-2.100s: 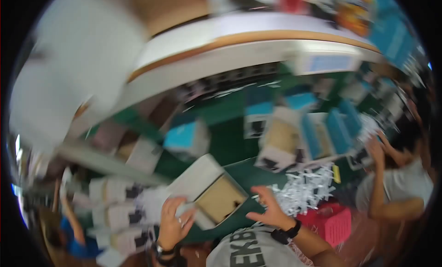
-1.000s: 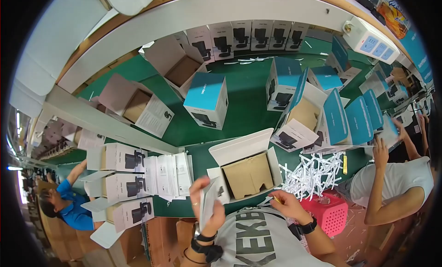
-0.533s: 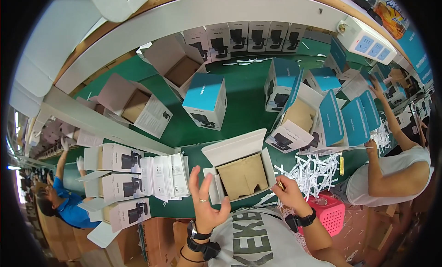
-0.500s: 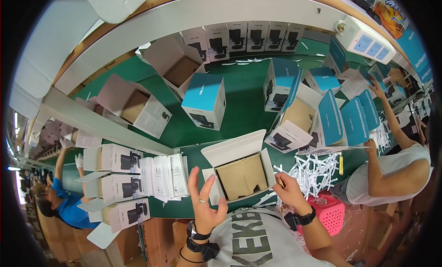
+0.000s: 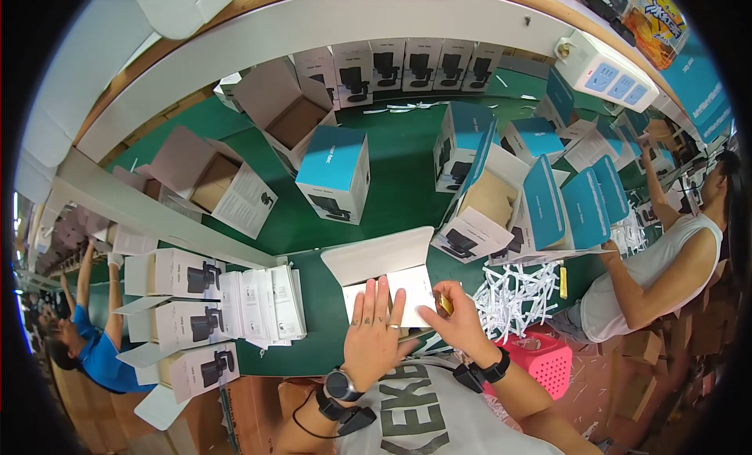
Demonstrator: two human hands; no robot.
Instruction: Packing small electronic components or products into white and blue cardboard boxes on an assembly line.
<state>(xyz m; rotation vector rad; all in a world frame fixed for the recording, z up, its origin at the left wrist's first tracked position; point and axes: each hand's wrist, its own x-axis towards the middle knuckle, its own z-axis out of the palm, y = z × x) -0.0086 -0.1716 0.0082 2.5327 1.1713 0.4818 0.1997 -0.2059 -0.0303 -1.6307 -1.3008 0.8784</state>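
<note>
In front of me stands a white carton [image 5: 384, 255] with its big back flap raised. Its side flaps are folded inward over the brown cardboard insert, which is now mostly hidden. My left hand [image 5: 374, 326] lies flat on the left side flap, fingers stretched out. With its thumb on the right side flap [image 5: 411, 286], my right hand [image 5: 458, 320] curls its fingers round a small yellow object [image 5: 446, 304], whose kind I cannot make out. Left of the carton is a stack of white folded papers [image 5: 270, 304].
Shredded white paper [image 5: 513, 298] and a yellow strip-like tool [image 5: 562, 282] lie to the right, above a pink basket [image 5: 540, 365]. Open cartons [image 5: 192, 322] stand left. A closed blue-topped box [image 5: 333, 173] is beyond. Co-workers [image 5: 654, 279] work on both sides.
Both side flaps of the carton have been folded in over the insert. My left hand went from raised beside the carton to flat on it; my right hand moved left onto the flap.
</note>
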